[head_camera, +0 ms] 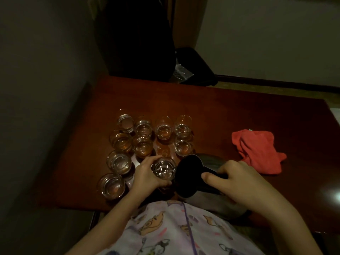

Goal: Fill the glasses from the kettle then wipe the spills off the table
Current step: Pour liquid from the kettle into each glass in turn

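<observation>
Several small clear glasses (142, 145) stand grouped on the dark red-brown table (220, 111), most holding amber or clear liquid. My left hand (145, 173) grips one glass (163, 169) at the group's near edge. My right hand (237, 179) holds the black handle of a metal kettle (189, 173), which is tilted with its black lid close to that glass. A small wet patch (162, 151) glints on the table between the glasses.
A crumpled red cloth (257, 150) lies on the table to the right of the kettle. A dark chair back and a black bag (195, 67) stand beyond the far edge. A wall runs along the left.
</observation>
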The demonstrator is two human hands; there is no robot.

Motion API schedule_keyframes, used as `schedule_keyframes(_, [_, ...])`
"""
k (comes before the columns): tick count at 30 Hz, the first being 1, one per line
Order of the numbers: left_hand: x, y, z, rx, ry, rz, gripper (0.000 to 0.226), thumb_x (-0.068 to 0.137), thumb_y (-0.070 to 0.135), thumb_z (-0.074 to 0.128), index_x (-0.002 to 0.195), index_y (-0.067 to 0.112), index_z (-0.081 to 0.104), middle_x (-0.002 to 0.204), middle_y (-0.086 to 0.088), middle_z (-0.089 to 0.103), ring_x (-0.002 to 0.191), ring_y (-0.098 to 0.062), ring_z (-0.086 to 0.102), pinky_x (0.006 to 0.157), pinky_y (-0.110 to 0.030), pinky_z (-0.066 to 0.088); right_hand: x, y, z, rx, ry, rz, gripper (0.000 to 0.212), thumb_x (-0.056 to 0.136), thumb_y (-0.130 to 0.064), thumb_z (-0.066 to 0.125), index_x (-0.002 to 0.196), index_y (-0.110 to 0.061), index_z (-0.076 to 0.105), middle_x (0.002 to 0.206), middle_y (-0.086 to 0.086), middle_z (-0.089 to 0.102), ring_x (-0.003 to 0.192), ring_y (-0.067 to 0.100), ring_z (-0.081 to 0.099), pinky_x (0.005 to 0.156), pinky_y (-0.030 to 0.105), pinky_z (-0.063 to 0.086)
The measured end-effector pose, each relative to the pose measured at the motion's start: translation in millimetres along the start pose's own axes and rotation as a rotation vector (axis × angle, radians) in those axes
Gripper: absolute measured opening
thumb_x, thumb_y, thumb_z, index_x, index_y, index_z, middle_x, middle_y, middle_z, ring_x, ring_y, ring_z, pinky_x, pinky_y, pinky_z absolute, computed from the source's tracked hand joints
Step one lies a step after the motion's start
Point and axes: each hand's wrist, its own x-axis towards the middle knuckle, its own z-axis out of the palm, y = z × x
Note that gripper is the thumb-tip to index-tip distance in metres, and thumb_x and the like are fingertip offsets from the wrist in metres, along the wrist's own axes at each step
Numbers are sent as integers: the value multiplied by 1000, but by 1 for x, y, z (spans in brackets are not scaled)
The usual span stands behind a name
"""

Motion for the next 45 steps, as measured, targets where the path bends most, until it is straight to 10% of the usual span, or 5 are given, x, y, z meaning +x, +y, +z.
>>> schedule_keyframes(45, [3, -3, 2, -23, -22, -24, 83, 41, 24, 93, 116, 24, 58, 112, 11, 57, 101, -3, 54, 79, -7, 38, 1, -2, -3, -11, -34, -8, 54, 76, -63, 46, 56, -14, 46, 50, 2, 38, 44, 17, 35, 53, 33, 28])
